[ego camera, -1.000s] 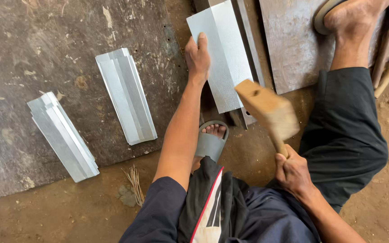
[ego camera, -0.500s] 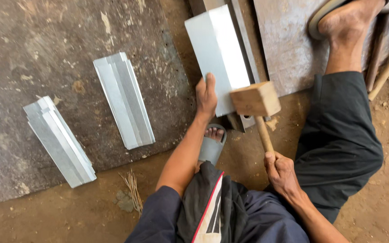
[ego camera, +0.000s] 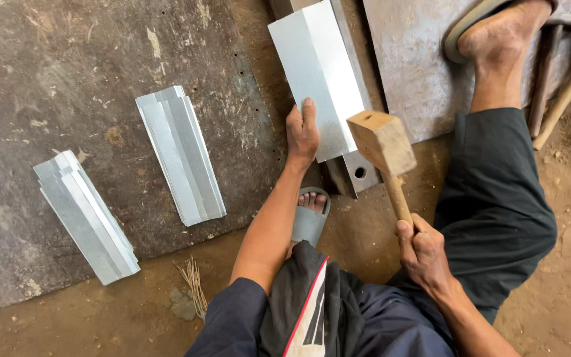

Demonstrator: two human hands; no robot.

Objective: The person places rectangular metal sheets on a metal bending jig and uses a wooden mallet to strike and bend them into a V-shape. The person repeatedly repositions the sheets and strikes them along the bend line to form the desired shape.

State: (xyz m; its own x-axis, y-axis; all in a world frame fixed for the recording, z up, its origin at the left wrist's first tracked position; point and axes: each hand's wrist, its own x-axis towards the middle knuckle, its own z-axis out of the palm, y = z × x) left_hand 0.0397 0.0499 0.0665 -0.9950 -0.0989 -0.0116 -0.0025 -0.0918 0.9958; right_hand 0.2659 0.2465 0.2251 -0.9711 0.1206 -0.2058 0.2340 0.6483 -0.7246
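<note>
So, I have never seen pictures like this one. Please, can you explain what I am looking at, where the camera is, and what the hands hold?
There is no machine here. A person sits on an earth floor, and the camera is worn on the head, so it looks down at the person's own arms and legs.

The left hand presses flat on a folded sheet of grey metal, which lies over a steel bar. The right hand has its grip closed around the handle of a wooden mallet, whose head is raised just beside the sheet.

On the dark board to the left lie two stacks of similar folded metal pieces, one in the middle and one further left. Both feet wear sandals.
</note>
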